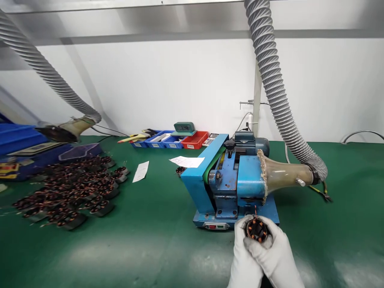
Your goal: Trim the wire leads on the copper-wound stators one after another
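Both my hands wear white gloves and meet in front of a blue belt-driven machine (223,192). Between them is a round motor stator (257,230) with copper windings around a dark core. My left hand (243,244) is closed on its left side, and my right hand (274,242) wraps its right and lower side. A thin reddish wire sticks up from the stator toward the machine's blue cover (250,178). The stator's underside is hidden by the gloves. Many similar stators (75,188) lie in a pile on the green table at the left.
A grey ribbed hose (273,72) joins the machine's funnel (285,174); another hose (51,68) hangs at left. Blue trays (162,140), a red tray (195,140) and a small clock (184,127) stand at the back. Papers (141,172) lie nearby.
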### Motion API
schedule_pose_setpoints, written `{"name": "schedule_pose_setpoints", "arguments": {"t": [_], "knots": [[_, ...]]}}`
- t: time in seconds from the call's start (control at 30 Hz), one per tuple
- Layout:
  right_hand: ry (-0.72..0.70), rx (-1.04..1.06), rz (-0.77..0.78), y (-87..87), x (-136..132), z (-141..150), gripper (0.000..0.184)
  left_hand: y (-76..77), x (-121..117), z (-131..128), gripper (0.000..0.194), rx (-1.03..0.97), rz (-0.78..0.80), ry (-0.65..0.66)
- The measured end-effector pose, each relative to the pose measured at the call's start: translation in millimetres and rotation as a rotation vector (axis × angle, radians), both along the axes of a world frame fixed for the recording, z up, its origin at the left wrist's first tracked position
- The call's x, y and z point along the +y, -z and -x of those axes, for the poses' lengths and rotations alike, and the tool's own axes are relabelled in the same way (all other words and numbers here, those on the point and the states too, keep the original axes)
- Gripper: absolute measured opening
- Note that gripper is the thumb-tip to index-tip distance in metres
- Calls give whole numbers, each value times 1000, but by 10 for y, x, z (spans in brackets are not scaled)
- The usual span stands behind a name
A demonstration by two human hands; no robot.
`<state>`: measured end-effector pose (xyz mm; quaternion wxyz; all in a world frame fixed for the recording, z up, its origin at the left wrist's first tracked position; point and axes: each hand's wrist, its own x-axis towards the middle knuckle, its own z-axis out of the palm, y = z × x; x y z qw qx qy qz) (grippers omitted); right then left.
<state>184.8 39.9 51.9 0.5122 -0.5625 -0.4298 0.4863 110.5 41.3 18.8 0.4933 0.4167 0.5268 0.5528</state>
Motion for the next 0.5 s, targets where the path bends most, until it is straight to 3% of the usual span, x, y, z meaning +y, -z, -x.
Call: {"name": "schedule_pose_setpoints", "arguments": {"t": [0.07,0.27,0.5], "knots": [[83,-149,48,-55,115,86,51,32,153,-53,46,-48,52,-49],[110,-325,53,-242,321,86,41,23,363,-49,37,-138,70,-42],[113,-313,42,-310,302,72,41,-51,390,-116,35,-196,45,-6]]}}
